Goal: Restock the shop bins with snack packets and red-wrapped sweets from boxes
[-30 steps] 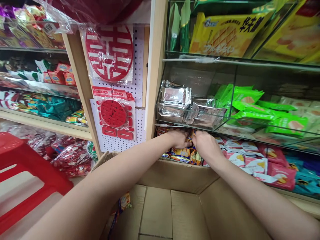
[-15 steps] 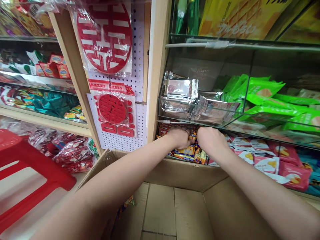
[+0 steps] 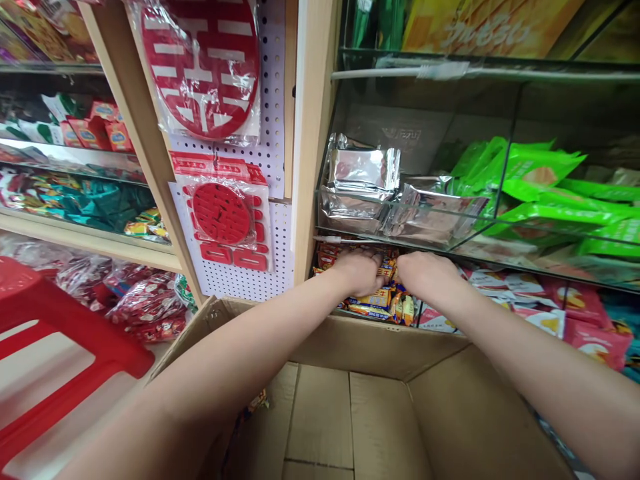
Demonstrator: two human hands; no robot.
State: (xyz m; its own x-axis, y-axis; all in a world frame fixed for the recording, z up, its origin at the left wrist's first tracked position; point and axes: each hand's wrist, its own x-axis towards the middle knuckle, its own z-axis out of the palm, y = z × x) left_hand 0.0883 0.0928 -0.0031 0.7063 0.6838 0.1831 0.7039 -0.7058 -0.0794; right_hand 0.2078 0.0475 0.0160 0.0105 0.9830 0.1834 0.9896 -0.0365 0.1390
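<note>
Shelving [image 3: 313, 140], hands [image 3: 359, 272] [image 3: 427, 275] at pkts [image 3: 374, 300], R fingertips hidden

- The orange snack packets [image 3: 376, 299] had a glossy, printed plastic-film finish.
- The carton [image 3: 370, 343] was matt brown cardboard.
- The silver packets [image 3: 363, 168] shone like creased metal foil.
- The green packets [image 3: 555, 200] looked to be slick, bright plastic.
- The upper shelf [image 3: 380, 60] was glossy and greenish (glass or plastic, it was hard to tell).
- The stool [image 3: 100, 327] was smooth red plastic.
- The post [image 3: 317, 120] was pale, smooth wood.
</note>
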